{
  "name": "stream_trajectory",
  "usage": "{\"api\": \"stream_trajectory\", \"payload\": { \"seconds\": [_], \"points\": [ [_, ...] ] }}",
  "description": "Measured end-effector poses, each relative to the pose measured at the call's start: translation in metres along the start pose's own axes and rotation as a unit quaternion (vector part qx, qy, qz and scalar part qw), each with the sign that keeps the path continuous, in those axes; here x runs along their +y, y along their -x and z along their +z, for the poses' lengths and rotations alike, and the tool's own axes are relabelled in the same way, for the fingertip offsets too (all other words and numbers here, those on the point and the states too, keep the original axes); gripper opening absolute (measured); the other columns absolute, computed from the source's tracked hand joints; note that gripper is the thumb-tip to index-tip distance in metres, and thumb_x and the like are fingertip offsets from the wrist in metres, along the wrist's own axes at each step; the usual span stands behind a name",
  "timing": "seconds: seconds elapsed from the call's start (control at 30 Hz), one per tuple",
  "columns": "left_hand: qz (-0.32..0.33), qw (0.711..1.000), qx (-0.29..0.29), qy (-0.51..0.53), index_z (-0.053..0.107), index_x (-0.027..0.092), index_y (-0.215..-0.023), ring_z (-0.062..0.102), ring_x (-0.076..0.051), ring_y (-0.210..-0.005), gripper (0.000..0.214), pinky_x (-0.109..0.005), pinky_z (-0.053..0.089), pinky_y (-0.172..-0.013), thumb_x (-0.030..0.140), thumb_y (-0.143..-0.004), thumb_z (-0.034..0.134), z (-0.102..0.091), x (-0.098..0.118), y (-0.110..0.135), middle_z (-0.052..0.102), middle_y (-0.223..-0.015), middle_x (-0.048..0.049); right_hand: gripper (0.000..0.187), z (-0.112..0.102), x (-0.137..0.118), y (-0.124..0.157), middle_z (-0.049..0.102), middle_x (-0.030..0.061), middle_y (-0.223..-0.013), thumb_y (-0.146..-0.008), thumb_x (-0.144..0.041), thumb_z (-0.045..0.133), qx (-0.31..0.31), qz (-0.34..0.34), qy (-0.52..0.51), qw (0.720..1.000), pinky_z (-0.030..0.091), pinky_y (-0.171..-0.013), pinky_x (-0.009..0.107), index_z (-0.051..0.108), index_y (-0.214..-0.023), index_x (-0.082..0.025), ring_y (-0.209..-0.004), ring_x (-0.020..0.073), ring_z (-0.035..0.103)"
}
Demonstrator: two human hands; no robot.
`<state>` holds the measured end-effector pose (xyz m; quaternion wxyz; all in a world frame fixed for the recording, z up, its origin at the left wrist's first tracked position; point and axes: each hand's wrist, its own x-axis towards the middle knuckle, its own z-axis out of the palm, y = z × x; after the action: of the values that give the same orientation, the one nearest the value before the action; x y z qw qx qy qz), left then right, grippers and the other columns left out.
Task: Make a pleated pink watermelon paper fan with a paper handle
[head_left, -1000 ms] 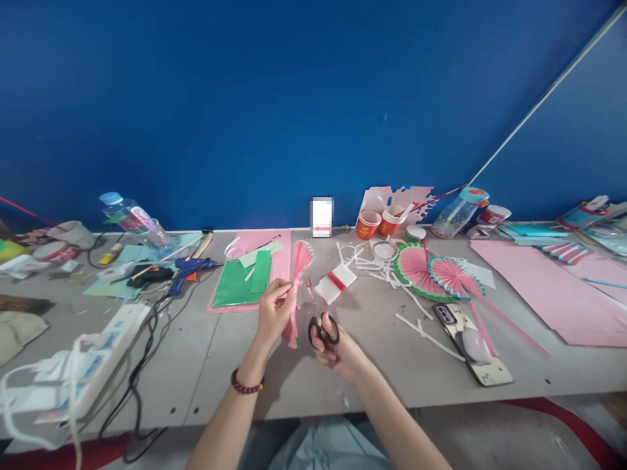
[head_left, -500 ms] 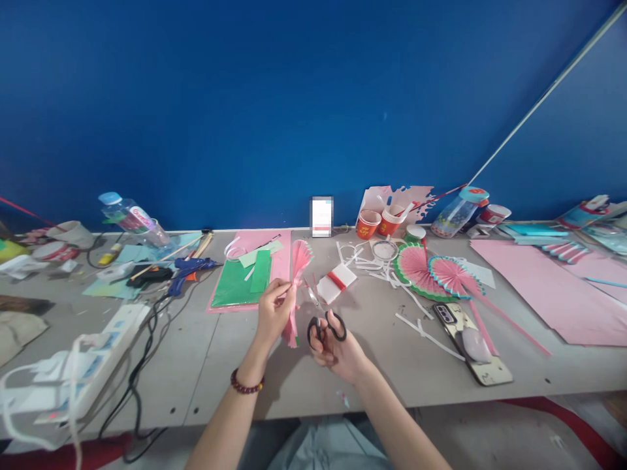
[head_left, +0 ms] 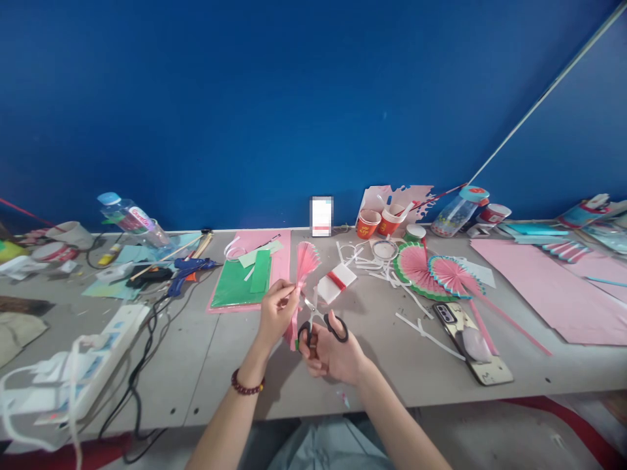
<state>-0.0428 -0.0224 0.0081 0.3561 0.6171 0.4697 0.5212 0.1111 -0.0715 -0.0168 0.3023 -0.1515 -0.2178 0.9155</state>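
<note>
My left hand (head_left: 275, 313) pinches the middle of a pink pleated paper fan (head_left: 304, 261), whose upper half spreads out above my fingers and whose lower half hangs below. My right hand (head_left: 333, 352) grips black-handled scissors (head_left: 321, 323) with the blades spread apart and pointing up at the fan's pinched middle, right beside my left fingers. A dark bead bracelet (head_left: 245, 385) sits on my left wrist. Both hands hover over the grey table (head_left: 235, 365) near its front edge.
Green and pink paper sheets (head_left: 245, 277) lie behind my left hand. Finished fans (head_left: 431, 271), a phone (head_left: 473, 343), white paper strips (head_left: 426, 329) and red cups (head_left: 379, 223) sit to the right. A glue gun (head_left: 189, 269), bottle (head_left: 128, 217), power strip (head_left: 105, 346) and cables lie left.
The scissors' handles have spread and the blades have moved left and up against the fan's middle. The fan's upper half has fanned out wider. My left hand barely moved.
</note>
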Motion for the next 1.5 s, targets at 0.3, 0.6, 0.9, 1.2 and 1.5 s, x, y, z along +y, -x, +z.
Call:
{"api": "stream_trajectory", "payload": {
  "seconds": [0.3, 0.6, 0.9, 1.2, 1.5],
  "points": [
    [0.128, 0.989, -0.002, -0.078, 0.067, 0.016, -0.077, 0.052, -0.009, -0.062, 0.02, -0.018, 0.047, -0.054, 0.026, -0.088, 0.055, 0.0, -0.002, 0.001, 0.052, -0.074, -0.0013, 0.066, -0.007, 0.0, -0.001, 0.055, 0.002, -0.076, -0.077, -0.08, 0.037, -0.011, 0.005, -0.032, 0.999, 0.021, -0.048, 0.025, 0.052, -0.087, -0.017, -0.052, 0.0109, 0.045],
    [0.052, 0.998, -0.03, 0.013, 0.07, 0.017, -0.08, 0.053, -0.01, -0.064, 0.022, -0.019, 0.052, -0.053, 0.031, -0.088, 0.055, -0.002, 0.004, 0.002, 0.05, -0.077, -0.001, 0.062, -0.005, -0.002, -0.001, 0.048, -0.0012, -0.068, -0.081, -0.076, 0.037, 0.007, -0.063, -0.042, 0.997, 0.017, -0.047, 0.024, 0.053, -0.083, -0.016, -0.048, 0.0078, 0.036],
    [0.037, 0.999, -0.024, 0.02, 0.068, 0.017, -0.077, 0.052, -0.008, -0.062, 0.023, -0.018, 0.053, -0.053, 0.033, -0.087, 0.056, -0.002, 0.004, 0.002, 0.049, -0.077, 0.0, 0.056, -0.01, 0.0, -0.001, 0.043, -0.0047, -0.063, -0.08, -0.073, 0.048, 0.029, -0.077, -0.009, 0.997, 0.013, -0.044, 0.022, 0.052, -0.082, -0.017, -0.044, 0.0049, 0.026],
    [0.036, 0.999, -0.031, 0.022, 0.068, 0.017, -0.079, 0.053, -0.008, -0.061, 0.022, -0.019, 0.053, -0.053, 0.032, -0.087, 0.056, -0.002, 0.003, 0.002, 0.048, -0.078, -0.0003, 0.053, -0.011, 0.0, -0.001, 0.042, -0.0074, -0.056, -0.073, -0.07, 0.061, 0.057, -0.076, -0.005, 0.996, 0.012, -0.043, 0.022, 0.05, -0.077, -0.017, -0.041, 0.0037, 0.022],
    [0.044, 0.998, -0.037, 0.023, 0.068, 0.017, -0.079, 0.052, -0.008, -0.062, 0.019, -0.018, 0.053, -0.053, 0.028, -0.088, 0.055, -0.002, 0.0, 0.002, 0.047, -0.078, 0.0003, 0.052, -0.012, 0.001, -0.001, 0.041, -0.0084, -0.053, -0.073, -0.067, 0.064, 0.066, -0.079, -0.005, 0.995, 0.01, -0.042, 0.021, 0.051, -0.076, -0.017, -0.041, 0.003, 0.018]
  ]
}}
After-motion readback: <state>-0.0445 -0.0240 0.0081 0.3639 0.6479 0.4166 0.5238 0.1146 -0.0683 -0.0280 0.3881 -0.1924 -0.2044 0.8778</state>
